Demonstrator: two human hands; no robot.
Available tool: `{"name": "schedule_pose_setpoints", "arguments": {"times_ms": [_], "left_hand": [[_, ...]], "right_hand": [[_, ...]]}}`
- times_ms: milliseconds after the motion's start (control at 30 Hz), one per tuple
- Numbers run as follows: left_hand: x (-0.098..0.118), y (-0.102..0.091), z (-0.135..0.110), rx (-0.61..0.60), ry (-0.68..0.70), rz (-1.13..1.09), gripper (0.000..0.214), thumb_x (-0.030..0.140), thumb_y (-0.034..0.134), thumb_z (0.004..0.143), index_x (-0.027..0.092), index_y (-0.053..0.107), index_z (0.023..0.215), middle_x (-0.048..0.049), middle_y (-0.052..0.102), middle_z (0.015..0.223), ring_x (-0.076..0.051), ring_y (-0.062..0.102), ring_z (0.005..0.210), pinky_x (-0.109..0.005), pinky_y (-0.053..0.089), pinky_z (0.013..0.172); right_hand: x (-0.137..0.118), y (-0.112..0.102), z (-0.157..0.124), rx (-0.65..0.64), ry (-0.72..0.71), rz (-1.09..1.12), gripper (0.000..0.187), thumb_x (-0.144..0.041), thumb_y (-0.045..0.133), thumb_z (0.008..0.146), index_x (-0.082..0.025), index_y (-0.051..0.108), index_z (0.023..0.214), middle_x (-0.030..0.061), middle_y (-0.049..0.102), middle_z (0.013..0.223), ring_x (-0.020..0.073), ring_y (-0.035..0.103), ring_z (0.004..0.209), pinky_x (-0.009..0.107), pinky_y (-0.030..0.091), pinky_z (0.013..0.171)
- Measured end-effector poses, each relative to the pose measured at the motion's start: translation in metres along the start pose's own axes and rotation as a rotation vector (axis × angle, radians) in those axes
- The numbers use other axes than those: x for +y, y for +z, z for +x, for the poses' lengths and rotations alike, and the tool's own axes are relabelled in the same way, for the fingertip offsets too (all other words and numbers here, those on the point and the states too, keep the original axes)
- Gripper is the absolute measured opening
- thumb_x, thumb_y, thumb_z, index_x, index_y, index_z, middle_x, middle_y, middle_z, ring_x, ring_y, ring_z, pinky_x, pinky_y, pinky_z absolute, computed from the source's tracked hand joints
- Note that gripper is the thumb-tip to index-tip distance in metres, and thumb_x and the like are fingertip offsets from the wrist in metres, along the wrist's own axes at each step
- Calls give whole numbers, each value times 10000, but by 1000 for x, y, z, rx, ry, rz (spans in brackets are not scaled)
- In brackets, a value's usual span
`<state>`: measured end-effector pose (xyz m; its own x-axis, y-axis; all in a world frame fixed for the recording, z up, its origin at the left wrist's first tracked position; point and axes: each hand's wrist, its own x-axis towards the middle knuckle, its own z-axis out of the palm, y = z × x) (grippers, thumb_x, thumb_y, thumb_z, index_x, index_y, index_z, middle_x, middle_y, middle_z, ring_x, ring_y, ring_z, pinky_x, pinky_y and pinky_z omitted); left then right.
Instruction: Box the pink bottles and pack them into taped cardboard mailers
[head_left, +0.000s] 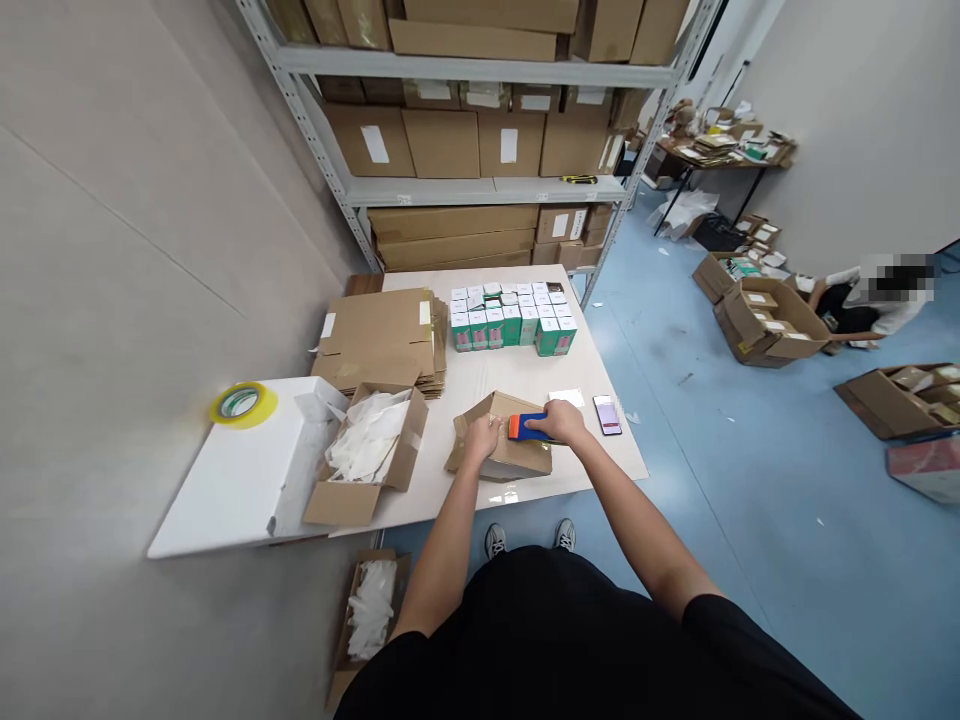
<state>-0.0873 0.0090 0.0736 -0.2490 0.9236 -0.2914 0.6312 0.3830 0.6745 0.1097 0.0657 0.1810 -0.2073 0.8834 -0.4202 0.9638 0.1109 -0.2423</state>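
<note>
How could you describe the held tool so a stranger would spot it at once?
Start at the pale table before the tall shelf. Near the table's front edge, at a brown box, the person's right grip holds the tool. Its blue body and orange end set it apart from that box and the phone at right.
</note>
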Motion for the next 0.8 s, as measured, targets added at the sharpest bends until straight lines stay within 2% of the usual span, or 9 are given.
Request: {"name": "schedule_pose_setpoints", "arguments": {"times_ms": [133,333,567,700,800], "left_hand": [[21,9,-3,-8,18,38,402,467,462,1045,166,728,1042,-163,773,1098,-310,707,1034,-357,496,860],[37,31,-2,-11,76,-42,393,463,458,1044,174,724,1022,-135,775,1060,-284,704,982,-344,503,851],[65,74,6,-40,154,-211,390,476,502,1012,169,725,925,-91,779,961,-238,686,908,-303,512,799],[67,100,6,-68,98,-273,403,516,523,994,176,705,878,-72,769,899,-220,677,855,-283,512,756],[57,108,4,-60,28,-243,371,479,497,1011,193,692,880,-74,769,913,-219,689,858,-284,511,759]], "right_hand": [[25,-7,-5,26,7,25,471,-648,744,817,-191,774,927,126,794,1013,263,740,940,265,421,626],[55,-16,-10,23,21,54,478,-655,747,816,-192,765,930,113,792,1011,254,732,927,275,396,607],[95,-37,-16,56,93,-6,510,-675,734,816,-193,783,973,134,794,1043,283,734,977,280,424,638],[101,-42,-17,13,104,-69,582,-683,766,786,-153,780,1027,174,788,1085,302,741,964,295,432,634],[99,-38,-14,-29,70,-81,602,-678,798,758,-160,774,1064,170,793,1052,292,748,913,291,436,629]]}}
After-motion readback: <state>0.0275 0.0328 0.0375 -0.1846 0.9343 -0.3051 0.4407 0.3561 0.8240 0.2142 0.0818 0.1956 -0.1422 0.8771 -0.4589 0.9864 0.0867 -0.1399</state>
